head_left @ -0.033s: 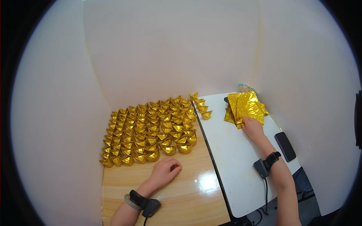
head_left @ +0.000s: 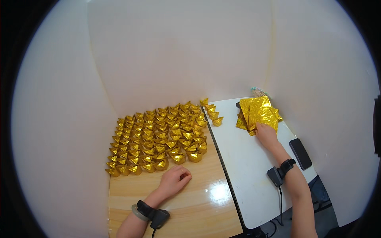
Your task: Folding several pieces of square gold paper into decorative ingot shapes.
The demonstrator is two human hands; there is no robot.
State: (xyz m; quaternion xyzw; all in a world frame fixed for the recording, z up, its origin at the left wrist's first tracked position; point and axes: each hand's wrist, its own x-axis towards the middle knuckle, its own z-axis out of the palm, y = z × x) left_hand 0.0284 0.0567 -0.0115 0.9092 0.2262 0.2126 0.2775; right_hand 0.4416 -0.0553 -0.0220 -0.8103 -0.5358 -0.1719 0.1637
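My right hand (head_left: 266, 133) reaches over the white tabletop to a loose pile of square gold foil papers (head_left: 260, 111). Its thumb and fingers pinch the near edge of the pile; how many sheets they hold is hidden. On the wooden tabletop rests my left hand (head_left: 174, 181), fingers curled in toward the thumb with nothing seen in them. Just beyond it stand rows of folded gold paper ingots (head_left: 160, 135), packed closely together. A short line of smaller folded ingots (head_left: 216, 121) sits on the white top, left of the foil pile.
A black phone (head_left: 300, 154) lies right of my right forearm. Behind the foil pile is a beaded item (head_left: 260, 92). A dark seam (head_left: 222, 162) divides the wooden and white tops. Pale partitions (head_left: 178, 51) enclose the tables, and cabled black devices (head_left: 159, 218) are strapped to both wrists.
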